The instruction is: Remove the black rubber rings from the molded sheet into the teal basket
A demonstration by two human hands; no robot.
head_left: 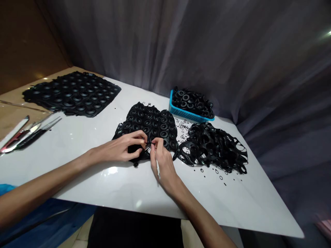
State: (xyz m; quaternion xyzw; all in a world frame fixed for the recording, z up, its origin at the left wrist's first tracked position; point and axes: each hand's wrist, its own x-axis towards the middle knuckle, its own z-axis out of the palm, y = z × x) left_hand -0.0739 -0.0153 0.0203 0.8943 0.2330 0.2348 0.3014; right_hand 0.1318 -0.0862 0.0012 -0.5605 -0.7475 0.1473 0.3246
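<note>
A black molded rubber sheet [147, 120] with rows of raised rings lies in front of me. My left hand [129, 146] is at its near edge, thumb and fingers curled in and pinching the rubber. Close beside it, my right hand [162, 160] has its fingertips together at the same edge. A thin white tool [157, 167] lies in the right hand and sticks out below the fingers; its working end is hidden. Between the hands, a gap in the rubber shows the white table [124, 186].
A blue basket [190, 115] full of black rubber rings stands behind. Tangled rubber scrap [217, 148] lies right, with tiny loose rings [182, 127] scattered nearby. Another molded sheet [77, 93] lies back left. Tweezers [51, 122] and other tools [15, 136] sit left. A grey curtain [160, 48] hangs behind.
</note>
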